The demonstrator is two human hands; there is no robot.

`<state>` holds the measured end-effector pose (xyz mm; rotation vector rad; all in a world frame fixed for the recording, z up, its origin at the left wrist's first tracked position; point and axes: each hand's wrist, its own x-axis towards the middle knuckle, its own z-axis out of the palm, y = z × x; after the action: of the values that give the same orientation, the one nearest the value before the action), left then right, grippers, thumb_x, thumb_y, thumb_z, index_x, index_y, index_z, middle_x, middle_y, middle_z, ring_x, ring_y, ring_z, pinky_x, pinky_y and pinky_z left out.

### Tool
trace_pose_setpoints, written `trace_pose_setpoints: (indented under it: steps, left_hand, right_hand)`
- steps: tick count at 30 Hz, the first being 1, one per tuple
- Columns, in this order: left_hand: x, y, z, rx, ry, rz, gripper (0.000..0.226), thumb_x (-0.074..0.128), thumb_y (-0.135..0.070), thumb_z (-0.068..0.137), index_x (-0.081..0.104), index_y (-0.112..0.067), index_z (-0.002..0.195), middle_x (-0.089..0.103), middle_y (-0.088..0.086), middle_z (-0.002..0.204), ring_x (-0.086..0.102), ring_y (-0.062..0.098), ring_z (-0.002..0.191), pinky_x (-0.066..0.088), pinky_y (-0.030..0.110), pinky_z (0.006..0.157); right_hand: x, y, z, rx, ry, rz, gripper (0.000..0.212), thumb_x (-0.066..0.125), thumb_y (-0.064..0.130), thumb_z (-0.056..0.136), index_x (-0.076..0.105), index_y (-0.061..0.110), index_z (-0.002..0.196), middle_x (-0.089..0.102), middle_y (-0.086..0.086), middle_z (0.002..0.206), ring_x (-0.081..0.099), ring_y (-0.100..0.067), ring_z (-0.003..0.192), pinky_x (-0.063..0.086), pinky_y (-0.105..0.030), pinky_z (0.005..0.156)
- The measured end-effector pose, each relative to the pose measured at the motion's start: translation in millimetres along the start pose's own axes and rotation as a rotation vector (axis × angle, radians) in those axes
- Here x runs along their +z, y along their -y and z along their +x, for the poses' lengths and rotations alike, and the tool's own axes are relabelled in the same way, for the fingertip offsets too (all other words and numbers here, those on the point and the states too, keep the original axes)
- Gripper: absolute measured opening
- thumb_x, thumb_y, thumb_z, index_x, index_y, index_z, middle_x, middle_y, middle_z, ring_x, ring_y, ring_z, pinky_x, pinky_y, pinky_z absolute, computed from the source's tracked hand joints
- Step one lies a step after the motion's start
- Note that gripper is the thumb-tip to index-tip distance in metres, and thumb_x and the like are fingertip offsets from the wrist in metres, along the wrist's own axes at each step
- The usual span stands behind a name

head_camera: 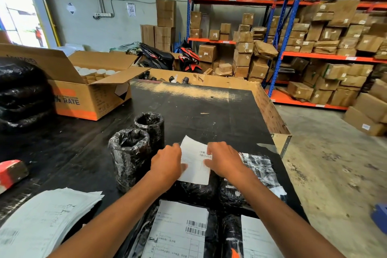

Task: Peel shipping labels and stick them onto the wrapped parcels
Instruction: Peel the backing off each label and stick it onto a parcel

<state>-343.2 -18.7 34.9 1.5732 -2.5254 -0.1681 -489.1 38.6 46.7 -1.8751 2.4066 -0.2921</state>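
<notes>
White label (194,168) (barcode up) over a black wrapped parcel (196,191) – left hand (167,163) pinching one side, right hand (225,161) pinching the other

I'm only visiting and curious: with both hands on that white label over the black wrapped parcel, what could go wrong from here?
1. The label, held by the left hand and right hand, may crease or land crooked on the crinkly parcel, wrinkling its barcode.
2. The left hand is close to an upright wrapped roll; a nudge might tip it.
</notes>
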Motion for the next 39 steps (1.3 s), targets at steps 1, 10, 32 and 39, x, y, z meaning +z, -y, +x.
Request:
trace_pose_setpoints:
  steps: [1,10,32,39]
  left_hand:
    - [0,1,-1,-0.001,0.008,0.024,0.047,0.060,-0.036,0.090,0.047,-0.006,0.124,0.061,0.013,0.121,0.059,0.034,0.112,0.048,0.037,0.081]
    - [1,16,-4,-0.043,0.148,-0.198,0.038,0.055,-0.034,0.093,0.049,-0.010,0.123,0.059,0.014,0.118,0.058,0.034,0.108,0.048,0.038,0.084]
    - [14,3,11,-0.584,0.243,-0.992,0.084,0.069,-0.045,0.082,0.034,0.003,0.142,0.050,0.015,0.139,0.050,0.033,0.126,0.041,0.033,0.100]
    - [-2,-6,3,-0.630,0.151,-1.108,0.087,0.072,-0.045,0.079,0.034,0.003,0.140,0.052,0.014,0.135,0.049,0.032,0.124,0.041,0.035,0.089]
  right_hand:
    - [3,0,2,-0.069,0.023,0.008,0.031,0.055,0.024,0.093,0.056,0.011,0.121,0.057,-0.009,0.123,0.052,-0.031,0.115,0.043,-0.038,0.087]
    - [31,7,48,-0.322,0.301,0.052,0.051,0.027,0.036,0.103,0.019,0.023,0.152,0.007,-0.002,0.162,0.007,-0.023,0.149,0.009,-0.037,0.118]
    - [21,-35,-10,-0.397,0.413,-0.105,0.089,0.036,0.072,0.085,-0.016,0.036,0.148,-0.022,-0.002,0.159,-0.014,-0.017,0.148,-0.002,-0.037,0.120]
    - [21,-37,-16,-0.355,0.356,0.111,0.083,0.042,0.066,0.088,-0.008,0.040,0.150,-0.014,0.008,0.160,-0.008,-0.011,0.148,0.009,-0.039,0.121]
